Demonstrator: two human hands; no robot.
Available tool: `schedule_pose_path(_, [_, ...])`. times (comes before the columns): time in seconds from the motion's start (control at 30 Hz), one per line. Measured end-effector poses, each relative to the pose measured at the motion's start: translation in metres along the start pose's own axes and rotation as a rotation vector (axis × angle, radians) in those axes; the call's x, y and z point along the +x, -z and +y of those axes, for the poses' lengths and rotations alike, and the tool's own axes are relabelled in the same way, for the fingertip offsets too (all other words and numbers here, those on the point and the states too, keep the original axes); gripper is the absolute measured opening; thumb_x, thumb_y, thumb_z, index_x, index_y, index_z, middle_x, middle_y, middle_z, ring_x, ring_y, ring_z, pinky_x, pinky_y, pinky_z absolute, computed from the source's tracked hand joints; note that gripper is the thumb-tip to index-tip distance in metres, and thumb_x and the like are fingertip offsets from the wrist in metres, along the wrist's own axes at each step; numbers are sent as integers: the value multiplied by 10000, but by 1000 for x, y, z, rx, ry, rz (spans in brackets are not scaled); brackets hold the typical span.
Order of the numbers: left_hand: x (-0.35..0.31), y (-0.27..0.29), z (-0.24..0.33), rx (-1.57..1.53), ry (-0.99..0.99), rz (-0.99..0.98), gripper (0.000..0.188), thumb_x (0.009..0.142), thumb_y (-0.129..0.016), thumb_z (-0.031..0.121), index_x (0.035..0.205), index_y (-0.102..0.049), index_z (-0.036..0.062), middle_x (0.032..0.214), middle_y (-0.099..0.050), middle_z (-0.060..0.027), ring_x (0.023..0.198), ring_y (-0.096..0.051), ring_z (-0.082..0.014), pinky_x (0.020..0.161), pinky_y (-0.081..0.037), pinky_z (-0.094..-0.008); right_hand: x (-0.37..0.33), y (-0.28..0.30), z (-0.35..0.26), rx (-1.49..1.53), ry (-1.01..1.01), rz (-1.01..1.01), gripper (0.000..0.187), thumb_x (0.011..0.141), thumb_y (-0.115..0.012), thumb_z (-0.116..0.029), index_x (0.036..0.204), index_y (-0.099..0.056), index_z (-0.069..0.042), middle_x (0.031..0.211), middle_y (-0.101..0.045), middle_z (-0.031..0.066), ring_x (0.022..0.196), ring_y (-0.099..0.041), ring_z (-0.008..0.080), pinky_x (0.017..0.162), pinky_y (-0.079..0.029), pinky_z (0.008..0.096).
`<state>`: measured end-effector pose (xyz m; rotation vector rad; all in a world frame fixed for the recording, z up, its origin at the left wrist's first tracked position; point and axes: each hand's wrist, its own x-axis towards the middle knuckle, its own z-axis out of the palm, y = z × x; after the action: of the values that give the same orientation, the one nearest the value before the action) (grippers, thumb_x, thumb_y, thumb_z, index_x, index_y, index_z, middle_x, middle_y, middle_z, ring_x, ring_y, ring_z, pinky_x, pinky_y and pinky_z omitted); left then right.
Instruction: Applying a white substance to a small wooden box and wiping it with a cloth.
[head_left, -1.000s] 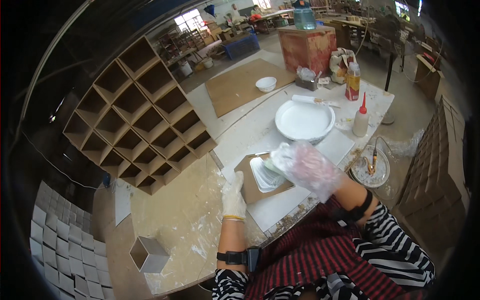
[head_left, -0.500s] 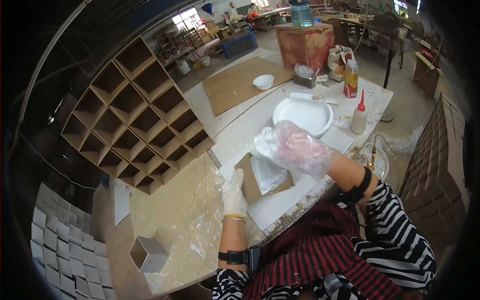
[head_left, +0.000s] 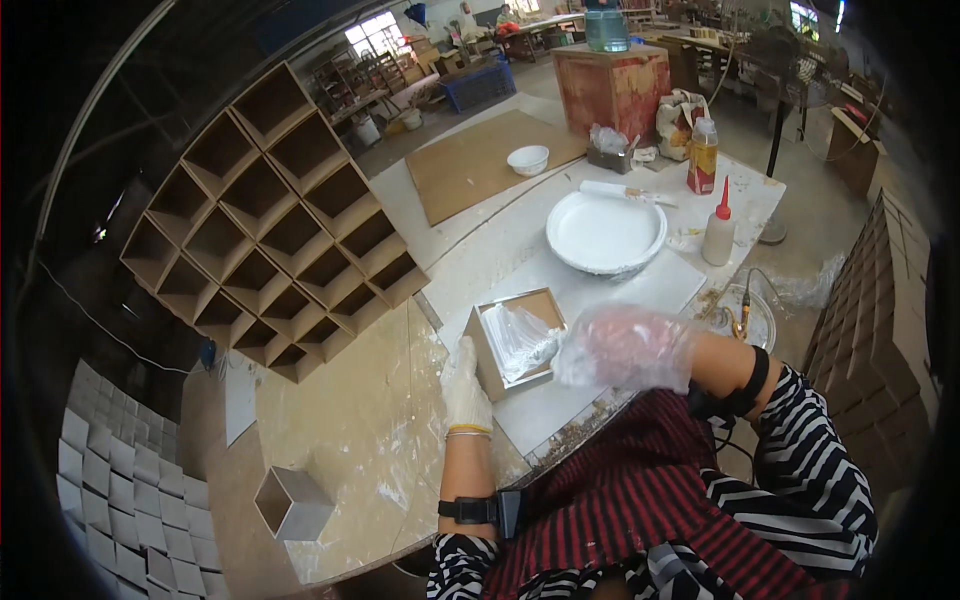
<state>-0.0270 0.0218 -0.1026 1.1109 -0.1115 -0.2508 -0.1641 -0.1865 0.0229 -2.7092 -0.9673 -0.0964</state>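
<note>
An open square box of brown board stands tilted on a white sheet, wet white paint smeared over one inner face. In a pale work glove, my left hand grips its left side. My right hand, wrapped in clear plastic, is beside the box's right edge; the plastic and some blur hide its fingers, and I cannot make out whether it holds anything. Beyond the box lies a round white basin of white paint. A roller or brush with a pale head rests across its far rim.
A brown grid of square compartments stands at the left. Nearer me is a small grey-sided box. On the right are a red-tipped squeeze bottle and a yellow-red bottle. A white bowl sits on the far board. Stacked boxes flank both sides.
My right hand has moved back toward me and to the right, from above the box to its right side. The box has tipped, so its smeared inside shows more.
</note>
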Motion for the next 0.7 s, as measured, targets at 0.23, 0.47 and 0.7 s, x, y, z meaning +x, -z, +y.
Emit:
schedule_pose_path(0.23, [-5, -18, 10, 254, -40, 8, 444, 947, -601, 262, 1257, -555, -53, 1231, -593, -96, 1120, -539, -175, 973, -410, -300, 40, 10, 34, -376, 125, 485, 327, 826, -557, -153, 1128, -652, -74, 1090, -662, 108, 990, -632, 256, 853, -505, 360])
schedule_pose_path(0.47, [-22, -31, 18, 212, -87, 16, 482, 941, -613, 219, 1311, -512, -73, 1273, -576, -120, 1149, -535, -171, 993, -407, -290, -3, -39, 87, -2, -237, 509, 293, 892, -530, -184, 1130, -655, -67, 1029, -668, 118, 948, -634, 296, 822, -512, 390])
schedule_pose_path(0.7, [-10, -26, 14, 217, 0, 82, 506, 953, -593, 261, 1324, -501, -71, 1279, -575, -115, 1137, -539, -175, 977, -415, -290, 3, 18, -5, -50, -406, 28, 259, 823, -547, -162, 1036, -632, -39, 919, -642, 183, 876, -643, 311, 761, -517, 422])
